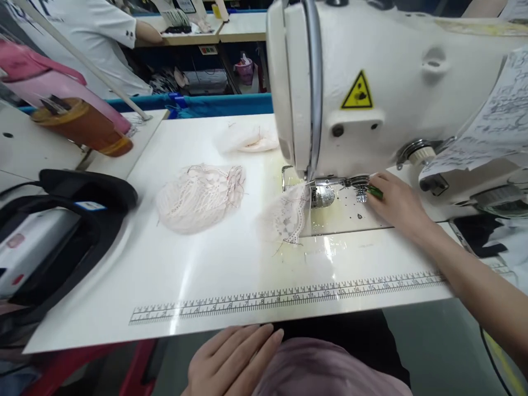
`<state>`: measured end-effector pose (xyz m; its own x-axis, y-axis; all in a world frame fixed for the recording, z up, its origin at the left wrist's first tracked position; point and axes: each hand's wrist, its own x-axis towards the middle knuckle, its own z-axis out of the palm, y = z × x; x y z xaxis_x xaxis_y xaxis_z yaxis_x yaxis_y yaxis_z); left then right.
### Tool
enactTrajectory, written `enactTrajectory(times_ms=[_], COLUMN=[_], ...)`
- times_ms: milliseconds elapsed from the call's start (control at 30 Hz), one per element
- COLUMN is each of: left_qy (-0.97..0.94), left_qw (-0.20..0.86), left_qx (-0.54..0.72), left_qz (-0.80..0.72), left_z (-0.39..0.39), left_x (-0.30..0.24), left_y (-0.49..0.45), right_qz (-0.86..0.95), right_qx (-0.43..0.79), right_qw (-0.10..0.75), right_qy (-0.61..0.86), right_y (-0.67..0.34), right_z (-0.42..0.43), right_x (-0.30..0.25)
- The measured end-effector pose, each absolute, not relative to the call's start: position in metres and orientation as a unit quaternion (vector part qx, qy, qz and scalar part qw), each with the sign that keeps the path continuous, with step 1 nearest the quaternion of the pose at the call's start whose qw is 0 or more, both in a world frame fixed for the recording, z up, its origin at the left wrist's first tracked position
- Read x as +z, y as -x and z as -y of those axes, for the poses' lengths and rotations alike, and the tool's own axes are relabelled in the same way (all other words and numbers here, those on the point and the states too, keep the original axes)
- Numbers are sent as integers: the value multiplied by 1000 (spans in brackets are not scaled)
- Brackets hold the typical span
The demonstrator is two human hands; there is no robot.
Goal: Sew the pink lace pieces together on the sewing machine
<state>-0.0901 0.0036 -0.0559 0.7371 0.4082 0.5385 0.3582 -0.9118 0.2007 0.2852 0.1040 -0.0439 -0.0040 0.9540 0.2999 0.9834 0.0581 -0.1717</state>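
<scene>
My left hand (235,360) rests below the table's front edge, by my lap, its fingers stretched out with nothing visible in them. To the right of the needle area, my right hand (398,201) is closed around a small green-handled tool (375,192); its other end is hidden. The sewing machine (396,71) stands over the table. A pale lace piece (291,214) lies beside its presser foot, with loose threads at its lower edge. Another pale lace piece (202,195) lies flat to the left, and a sheer pale piece (251,138) lies farther back.
A printed ruler (289,297) runs along the table's front. At left are a black holder (66,242), an orange cup (82,126) and a pink bottle (61,82). A phone (474,234) lies at right. A person in a white shirt (94,44) sits beyond.
</scene>
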Motion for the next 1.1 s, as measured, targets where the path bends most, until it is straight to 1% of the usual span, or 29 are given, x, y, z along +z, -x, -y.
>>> enactTrajectory(times_ms=[200, 433, 567, 800, 967, 1100], left_qy=[-928, -915, -914, -916, -917, -908], left_qw=[-6, -92, -91, -108, -124, -80], left_qx=[307, 241, 209, 199, 201, 217], left_qz=[-209, -310, -335, -331, -321, -350], left_z=[-41, -73, -82, -83, -81, -95], left_x=[-40, -36, -36, -35, -39, -30], left_y=[56, 25, 16, 13, 14, 18], right_qz=[706, 711, 720, 725, 725, 725], right_qx=[-52, -44, -63, -80, -70, -58], right_qw=[165, 162, 159, 157, 164, 160], right_qy=[687, 683, 673, 666, 666, 667], right_y=[-288, -288, -288, -289, -289, -289], right_z=[-96, -94, -94, -94, -94, -94], right_x=[-48, -46, -47, -48, -47, -47])
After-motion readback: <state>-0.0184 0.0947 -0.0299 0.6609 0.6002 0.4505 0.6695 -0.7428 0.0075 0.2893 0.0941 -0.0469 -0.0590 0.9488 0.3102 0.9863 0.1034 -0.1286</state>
